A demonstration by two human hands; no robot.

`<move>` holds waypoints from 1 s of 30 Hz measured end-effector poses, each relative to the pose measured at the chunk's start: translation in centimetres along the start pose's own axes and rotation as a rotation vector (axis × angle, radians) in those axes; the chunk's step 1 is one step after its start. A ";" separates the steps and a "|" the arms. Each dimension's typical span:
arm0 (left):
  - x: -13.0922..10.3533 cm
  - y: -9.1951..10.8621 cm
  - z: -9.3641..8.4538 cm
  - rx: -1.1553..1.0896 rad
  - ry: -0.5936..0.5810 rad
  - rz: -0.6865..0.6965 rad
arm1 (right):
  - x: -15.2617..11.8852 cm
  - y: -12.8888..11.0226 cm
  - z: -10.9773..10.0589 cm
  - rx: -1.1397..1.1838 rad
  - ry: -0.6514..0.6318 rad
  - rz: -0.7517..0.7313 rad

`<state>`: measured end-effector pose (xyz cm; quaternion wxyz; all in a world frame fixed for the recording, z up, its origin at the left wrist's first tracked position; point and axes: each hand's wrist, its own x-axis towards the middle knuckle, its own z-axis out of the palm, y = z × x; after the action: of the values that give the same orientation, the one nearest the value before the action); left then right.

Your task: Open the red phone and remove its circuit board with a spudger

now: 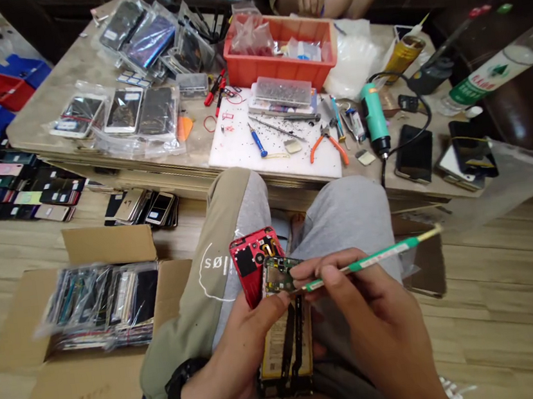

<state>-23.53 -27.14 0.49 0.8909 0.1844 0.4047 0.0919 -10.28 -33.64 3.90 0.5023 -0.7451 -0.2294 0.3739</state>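
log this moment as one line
left hand: holds opened phone, red cover alongside | right hand: holds green tool at phone | white mat: blue screwdriver, orange pliers

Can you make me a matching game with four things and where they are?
1. opened phone
2. green stick
3. pliers
4. cardboard box

A. on the white mat
B. on the floor
C. held by the left hand
D. held by the right hand

Pairs: 1-C, 2-D, 3-A, 4-B
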 end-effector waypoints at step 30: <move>3.1 -0.8 0.2 0.312 0.240 0.376 | 1.7 0.0 2.9 -0.523 -0.196 -0.097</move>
<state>-21.37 -26.97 -1.85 0.7645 0.3793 0.4755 0.2133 -11.58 -30.74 2.75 0.2857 -0.7980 -0.4009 0.3477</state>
